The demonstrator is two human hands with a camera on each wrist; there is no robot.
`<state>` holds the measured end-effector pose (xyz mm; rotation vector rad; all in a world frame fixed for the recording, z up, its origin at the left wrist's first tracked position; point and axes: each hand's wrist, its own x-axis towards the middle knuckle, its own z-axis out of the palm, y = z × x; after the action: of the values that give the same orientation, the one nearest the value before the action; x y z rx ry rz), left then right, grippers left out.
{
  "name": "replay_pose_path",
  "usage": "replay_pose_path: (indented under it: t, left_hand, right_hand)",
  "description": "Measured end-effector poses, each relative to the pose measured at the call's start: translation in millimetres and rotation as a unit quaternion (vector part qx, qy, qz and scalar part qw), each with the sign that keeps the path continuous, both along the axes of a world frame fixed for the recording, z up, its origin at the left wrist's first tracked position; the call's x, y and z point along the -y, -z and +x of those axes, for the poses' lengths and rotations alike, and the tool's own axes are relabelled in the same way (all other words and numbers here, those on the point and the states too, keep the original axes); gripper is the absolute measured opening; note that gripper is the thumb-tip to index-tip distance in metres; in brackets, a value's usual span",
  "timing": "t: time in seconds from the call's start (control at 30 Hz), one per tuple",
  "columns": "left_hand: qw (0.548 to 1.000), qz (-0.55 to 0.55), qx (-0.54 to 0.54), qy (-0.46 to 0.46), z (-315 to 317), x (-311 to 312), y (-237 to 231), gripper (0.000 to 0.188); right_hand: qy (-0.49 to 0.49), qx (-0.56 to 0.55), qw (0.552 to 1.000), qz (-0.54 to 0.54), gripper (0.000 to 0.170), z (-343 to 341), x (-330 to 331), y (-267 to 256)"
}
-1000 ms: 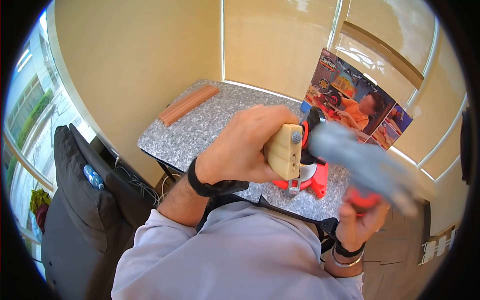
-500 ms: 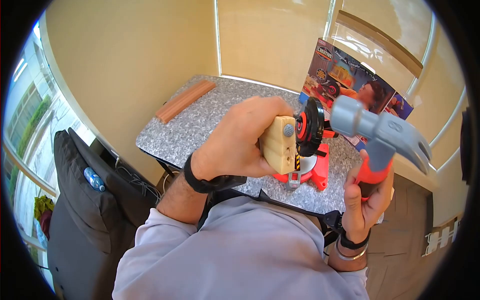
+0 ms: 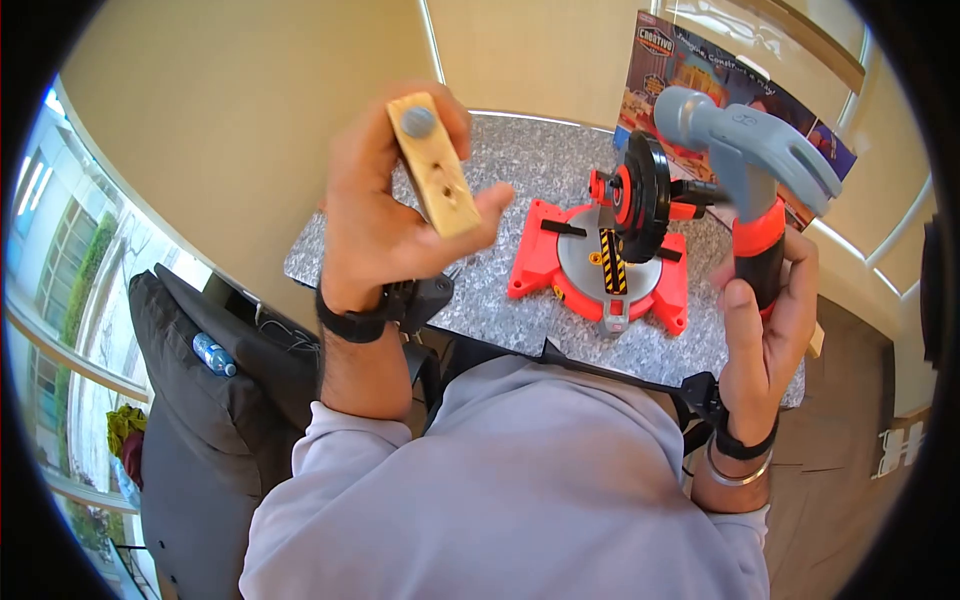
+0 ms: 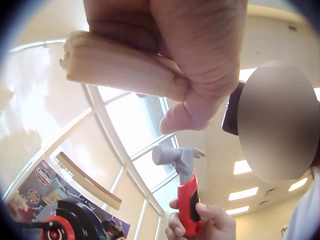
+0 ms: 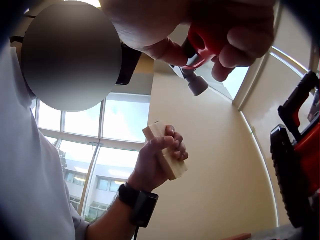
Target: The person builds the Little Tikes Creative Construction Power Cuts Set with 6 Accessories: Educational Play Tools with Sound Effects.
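Wall [image 3: 220,90], beige. Table [image 3: 490,290], grey-speckled top. Floor [image 3: 840,410], brown, at right. Window [image 3: 120,300], far left, daylit; hedge [image 3: 90,260] outside. Seat [image 3: 200,440], dark grey, cushioned, beside window. Ceiling lights [image 4: 243,194], rectangular, lit, several.

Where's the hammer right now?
In the head view, the hammer is on the right, held up in the person's right hand, just right of the saw's black disc, with the printed box behind it.

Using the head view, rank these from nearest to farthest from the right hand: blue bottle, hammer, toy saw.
1. Hammer: in the right hand.
2. Toy saw: on the table, left of that hand.
3. Blue bottle: far left, on dark cushion.
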<state>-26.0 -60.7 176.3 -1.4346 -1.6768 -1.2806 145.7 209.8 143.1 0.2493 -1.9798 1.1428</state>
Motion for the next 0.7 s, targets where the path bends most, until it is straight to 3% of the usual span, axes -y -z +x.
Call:
replay_pose_path:
  t: [0.17, 0.23, 0.27, 0.3, 0.37, 0.4, 0.47, 0.57, 0.7]
  left_hand:
    - [0.999, 0.037, 0.011, -0.038, -3.4, 2.6, -1.3, 0.055]
    - [0.998, 0.061, 0.007, -0.027, -5.0, 4.4, -1.1, 0.055]
    - [0.998, 0.052, -0.007, -0.02, -7.6, 6.1, -1.1, 0.057]
    - [0.998, 0.055, -0.005, -0.017, -9.1, 7.1, -0.9, 0.057]
    - [0.999, 0.04, -0.007, -0.013, -10.5, 9.5, -1.4, 0.056]
    - [0.999, 0.041, -0.008, -0.015, -10.1, 9.5, -1.3, 0.056]
    - [0.998, 0.048, -0.012, -0.048, -8.0, 9.3, -1.1, 0.055]
    - [0.998, 0.048, -0.017, -0.048, -6.2, 8.4, -2.8, 0.054]
    - [0.997, 0.04, -0.034, -0.048, -10.1, 11.0, -3.3, 0.055]
  right_hand:
    - [0.095, -0.057, 0.993, 0.044, 0.033, -20.1, -13.6, 3.4]
    - [0.18, 0.002, 0.984, -0.001, 0.032, -21.5, -33.4, -0.8]
    - [0.255, 0.023, 0.965, 0.053, 0.033, -26.5, -52.3, 1.9]
    - [0.258, 0.024, 0.964, 0.056, 0.033, -28.3, -67.7, 3.4]
    - [0.324, 0.179, 0.924, 0.093, 0.031, -31.3, -95.6, 7.6]
    - [0.323, 0.178, 0.925, 0.094, 0.031, -33.8, -114.0, 17.5]
    - [0.37, 0.273, 0.859, 0.224, 0.029, -43.4, -150.4, 48.6]
    - [0.342, 0.304, 0.836, 0.304, 0.028, -56.6, -165.4, 81.3]
    - [0.312, 0.332, 0.83, 0.323, 0.032, -72.1, -183.6, 117.7]
